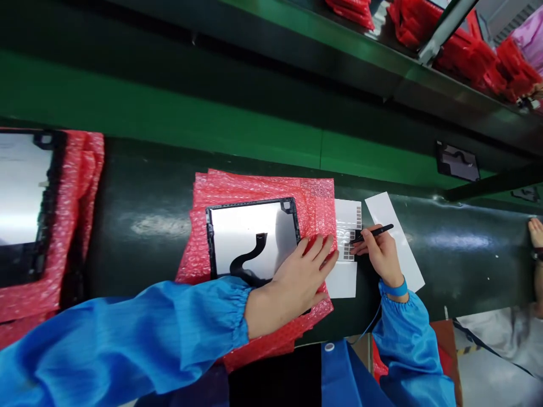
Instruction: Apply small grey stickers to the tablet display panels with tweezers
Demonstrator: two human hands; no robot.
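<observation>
My left hand lies with fingers spread over the right edge of a screen panel and the red bubble wrap beneath it. The panel has a silvery back, a black frame and a curved black ribbon cable; my hand and sleeve hide its lower right part. In my right hand is a pair of black tweezers, pinched between the fingers. Their tips touch or hover just above a white sticker sheet with rows of small grey squares. I cannot tell whether the tips hold a sticker.
A loose white sheet lies right of the tweezers. Another panel rests on red bubble wrap at the left. Farther right is a small panel. Overhead, a shelf carries red bubble bags. Another person's hand shows at the right edge.
</observation>
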